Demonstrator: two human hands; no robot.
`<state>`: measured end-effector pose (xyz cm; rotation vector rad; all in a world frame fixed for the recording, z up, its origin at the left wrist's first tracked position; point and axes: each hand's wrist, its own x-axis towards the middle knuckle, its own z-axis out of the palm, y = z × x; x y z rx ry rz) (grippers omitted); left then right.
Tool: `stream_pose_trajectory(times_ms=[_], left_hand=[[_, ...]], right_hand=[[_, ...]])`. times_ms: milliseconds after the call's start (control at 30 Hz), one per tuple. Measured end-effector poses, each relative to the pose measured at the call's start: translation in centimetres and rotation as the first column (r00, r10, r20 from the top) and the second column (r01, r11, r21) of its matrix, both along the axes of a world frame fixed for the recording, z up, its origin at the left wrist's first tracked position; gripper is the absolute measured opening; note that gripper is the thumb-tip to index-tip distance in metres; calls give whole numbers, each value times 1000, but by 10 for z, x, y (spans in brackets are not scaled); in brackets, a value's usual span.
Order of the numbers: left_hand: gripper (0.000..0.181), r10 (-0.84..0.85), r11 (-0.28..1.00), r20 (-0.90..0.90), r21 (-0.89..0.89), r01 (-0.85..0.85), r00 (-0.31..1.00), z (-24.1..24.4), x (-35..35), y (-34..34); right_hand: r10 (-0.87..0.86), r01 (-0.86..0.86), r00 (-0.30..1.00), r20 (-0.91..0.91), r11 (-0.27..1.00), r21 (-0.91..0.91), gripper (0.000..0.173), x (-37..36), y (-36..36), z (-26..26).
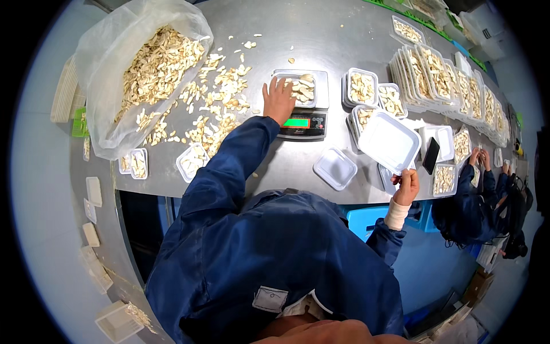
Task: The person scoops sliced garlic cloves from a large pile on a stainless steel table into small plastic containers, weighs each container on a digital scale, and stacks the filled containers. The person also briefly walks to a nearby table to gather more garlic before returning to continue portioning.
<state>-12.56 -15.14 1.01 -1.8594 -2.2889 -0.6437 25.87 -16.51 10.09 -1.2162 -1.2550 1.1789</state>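
Observation:
My left hand (279, 99) rests with spread fingers over the left side of a plastic tray of pale sliced pieces, perhaps mushroom (303, 91). That tray sits on a digital scale (321, 124) with a lit green display. In my right hand (406, 185) is an empty white plastic tray (390, 139), gripped by its lower corner and raised above the table. Another empty tray (335, 168) lies below the scale. Stacked filled trays (362, 88) stand to the scale's right. Loose slices (223, 94) are scattered left of it, beside a large open plastic bag of slices (161, 64).
Rows of filled trays (434, 73) line the right side of the steel table (258, 51). A black phone-like object (431, 155) leans near white trays. Other people in dark blue clothing (464, 215) work at the far right. A blue bin (369, 219) is under the table edge.

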Motion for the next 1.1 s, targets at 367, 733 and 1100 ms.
stream_pose_trajectory(times_ms=[367, 733, 1100], left_hand=[[16, -251, 948, 102, 225, 224, 963, -18, -33, 23], [34, -71, 984, 402, 177, -1, 913, -17, -68, 16], [60, -116, 979, 29, -164, 119, 993, -2, -24, 15]], right_hand=[[20, -22, 999, -45, 999, -33, 17, -26, 10, -4], [118, -122, 992, -46, 989, -82, 17, -61, 39, -12], [167, -171, 985, -39, 977, -126, 17, -74, 63, -24]])
